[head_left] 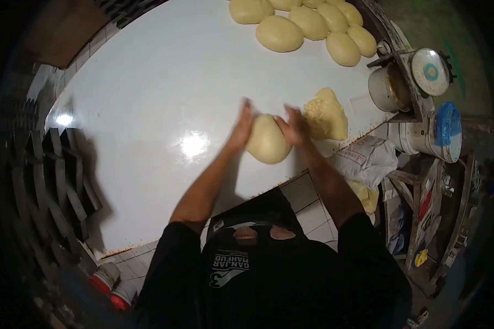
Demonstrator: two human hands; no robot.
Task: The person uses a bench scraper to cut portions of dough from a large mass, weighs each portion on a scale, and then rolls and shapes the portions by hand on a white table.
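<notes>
A smooth, pale yellow ball of dough (269,141) rests on the white tabletop (148,93) near its front edge. My left hand (242,127) cups its left side, and its fingertips are smeared by motion. On the opposite side my right hand (295,127) presses against it with the thumb on top. Between them the two palms hold the ball. Just to the right of my right hand lies a rough, torn lump of dough (326,115), apart from the ball.
Several smooth dough balls (280,34) sit at the far right. A metal pot (383,90) and a dial scale (431,71) stand along the right side. Dark metal pans (55,175) are stacked at left. A white sack (366,160) and a bucket (447,134) are beyond the right edge.
</notes>
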